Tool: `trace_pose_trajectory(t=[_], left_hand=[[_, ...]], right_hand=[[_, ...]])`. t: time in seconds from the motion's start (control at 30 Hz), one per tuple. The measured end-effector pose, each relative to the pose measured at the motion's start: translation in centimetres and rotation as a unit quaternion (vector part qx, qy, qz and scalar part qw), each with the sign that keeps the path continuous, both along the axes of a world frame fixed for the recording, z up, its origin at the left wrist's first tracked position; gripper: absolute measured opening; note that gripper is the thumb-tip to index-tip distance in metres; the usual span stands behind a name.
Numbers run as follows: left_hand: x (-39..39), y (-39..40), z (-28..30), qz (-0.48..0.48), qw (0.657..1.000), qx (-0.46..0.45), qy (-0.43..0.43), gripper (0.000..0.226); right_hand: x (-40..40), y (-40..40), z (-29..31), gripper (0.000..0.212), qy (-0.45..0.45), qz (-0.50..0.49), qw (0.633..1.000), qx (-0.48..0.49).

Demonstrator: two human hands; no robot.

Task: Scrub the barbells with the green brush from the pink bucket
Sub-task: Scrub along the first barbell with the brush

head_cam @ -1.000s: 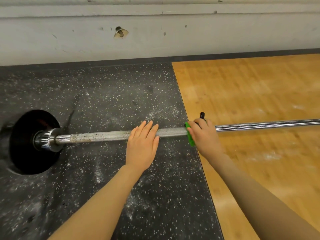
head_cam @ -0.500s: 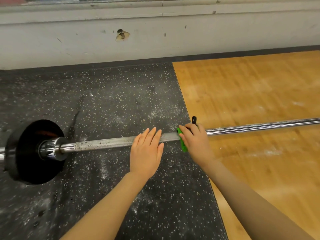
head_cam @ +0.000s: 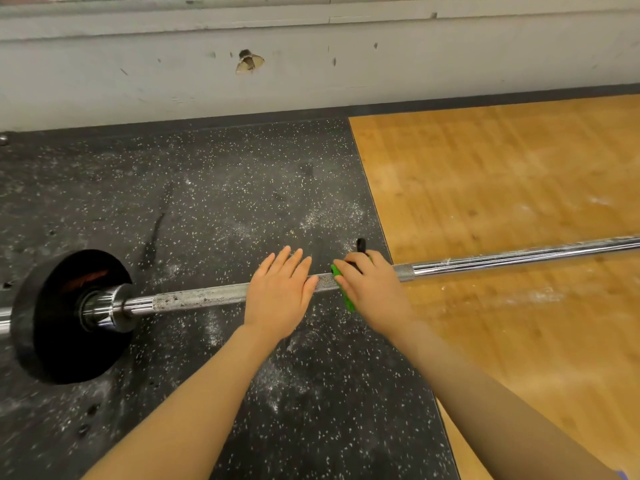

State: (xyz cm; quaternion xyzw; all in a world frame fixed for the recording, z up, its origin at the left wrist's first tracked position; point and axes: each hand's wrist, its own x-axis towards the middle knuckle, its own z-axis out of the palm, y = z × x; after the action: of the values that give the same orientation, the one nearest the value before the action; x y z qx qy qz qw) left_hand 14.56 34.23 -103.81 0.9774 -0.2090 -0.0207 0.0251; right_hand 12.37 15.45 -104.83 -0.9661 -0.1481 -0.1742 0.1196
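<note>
**Scrubbing under way on the knurled shaft, most of the bar left to do**

Floor first: speckled black rubber mat beneath both hands, dusted with pale powder; wooden flooring beginning just right of the right hand. Scuffed white wall well beyond the fingertips.

Barbell lying across the floor, running from far left of the left hand to far right of the right hand. Black weight plate on the sleeve well to the left of the left hand. Chrome section to the right of the right hand looking bright; knurled section to the left of the left hand dull grey with dark specks.

Left hand laid flat on the shaft, fingers straight and together, pressing down rather than gripping, probably to stop the bar rolling. Right hand just beside it, fingers curled round the green brush, holding it against the shaft. Green edge showing on the thumb side; small black tip poking out past the knuckles, nature unclear.

Pink bucket not in view.

Judged progress: brush already fetched and on the metal, so the scrubbing step in hand. Speckled stretch between the left hand and the plate apparently not yet cleaned. Other end of the bar out of sight, condition unknown.
</note>
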Motion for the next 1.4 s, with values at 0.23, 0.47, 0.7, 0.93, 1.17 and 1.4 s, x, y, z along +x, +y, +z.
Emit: trace_pose_trajectory(t=[0.23,0.47,0.7,0.93,1.17,1.4], left_hand=[[-0.9,0.1,0.0,-0.007,1.0,-0.02,-0.012,0.065],[-2.1,0.1,-0.4,0.0,1.0,-0.021,-0.001,0.068],[-2.7,0.0,-0.2,0.009,1.0,-0.016,0.004,0.067],[-3.0,0.1,0.2,0.003,1.0,-0.007,0.008,0.071],[-3.3,0.2,-0.1,0.005,1.0,-0.007,0.004,0.07],[-4.6,0.0,0.1,0.013,0.999,-0.021,0.026,0.066]], right_hand=[[-1.0,-1.6,-0.2,0.041,0.004,0.0,1.0,-0.022],[-2.5,-4.9,-0.4,0.04,0.0,-0.05,0.999,-0.007],[-2.3,-0.3,-0.4,0.037,-0.008,-0.031,0.999,0.007],[-2.6,-1.3,-0.2,0.041,-0.003,-0.022,0.999,-0.03],[-3.5,-7.1,0.0,0.045,0.011,-0.083,0.996,-0.017],[-5.0,-5.3,-0.5,0.057,0.001,-0.079,0.996,0.036]])
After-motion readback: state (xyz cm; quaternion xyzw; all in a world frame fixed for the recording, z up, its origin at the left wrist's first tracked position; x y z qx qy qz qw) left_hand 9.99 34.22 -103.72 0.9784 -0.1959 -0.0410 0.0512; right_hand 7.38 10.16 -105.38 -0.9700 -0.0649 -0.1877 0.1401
